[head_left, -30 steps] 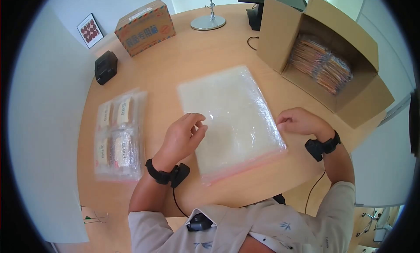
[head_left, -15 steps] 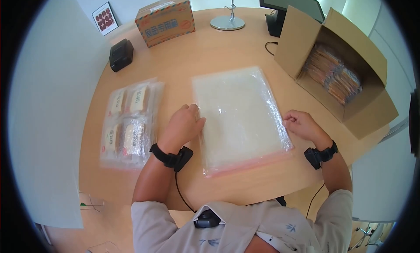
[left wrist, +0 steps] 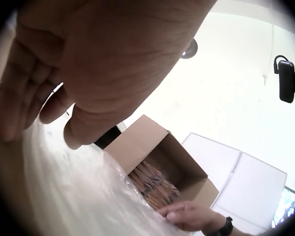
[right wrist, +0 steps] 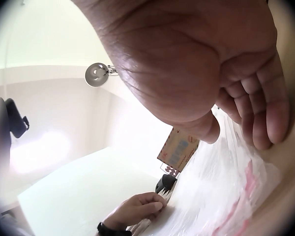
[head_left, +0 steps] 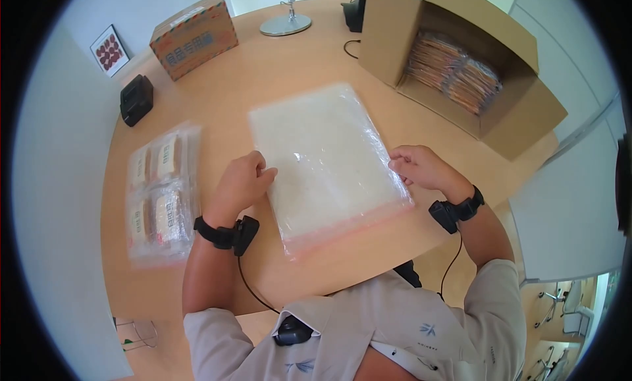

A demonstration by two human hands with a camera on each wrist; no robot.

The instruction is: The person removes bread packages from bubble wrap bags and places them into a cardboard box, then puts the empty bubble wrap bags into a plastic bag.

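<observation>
A stack of clear plastic bags with a pink strip along its near edge lies flat on the table before me. My left hand is at the stack's left edge, thumb and fingers loosely bent around that side. Across from it, my right hand has its fingertips right at the right edge. Both wrist views show relaxed fingers beside the plastic: the left fingers reach down by it, and the right fingers extend along it. Neither hand grips anything visible.
At the left lie clear bags holding several labelled packs. An open cardboard box with wrapped packs stands at back right. A closed carton, a black device and a lamp base stand along the back.
My left hand has moved from over the stack to its left edge, and the right hand has come in against the right edge. The head view has shifted.
</observation>
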